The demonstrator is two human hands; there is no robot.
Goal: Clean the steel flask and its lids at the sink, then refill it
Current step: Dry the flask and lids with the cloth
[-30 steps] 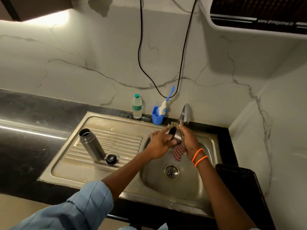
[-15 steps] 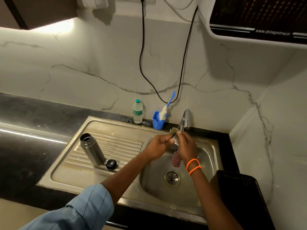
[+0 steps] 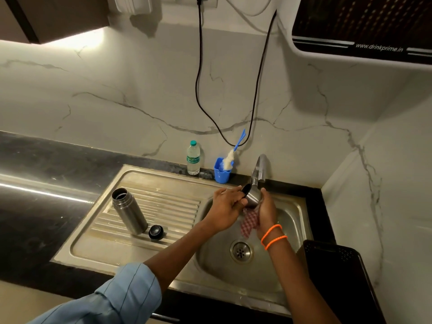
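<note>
The open steel flask (image 3: 129,211) stands upright on the sink's ribbed drainboard (image 3: 163,204). A small black inner lid (image 3: 156,231) lies beside its base. Over the basin, just under the tap (image 3: 259,169), my left hand (image 3: 228,208) grips the steel cup lid (image 3: 251,196) with its dark inside facing up-left. My right hand (image 3: 266,212) holds a red checked cloth (image 3: 249,222) against the lid's underside; the cloth hangs down toward the drain.
A small water bottle (image 3: 193,157) and a blue cup with a bottle brush (image 3: 222,170) stand at the sink's back edge. A black crate (image 3: 339,272) sits right of the basin (image 3: 292,265). A water purifier (image 3: 360,24) hangs above right, with cables down the wall.
The lid has turned in my hands under the tap, and the cloth has shifted along it. The flask and black lid have not moved.
</note>
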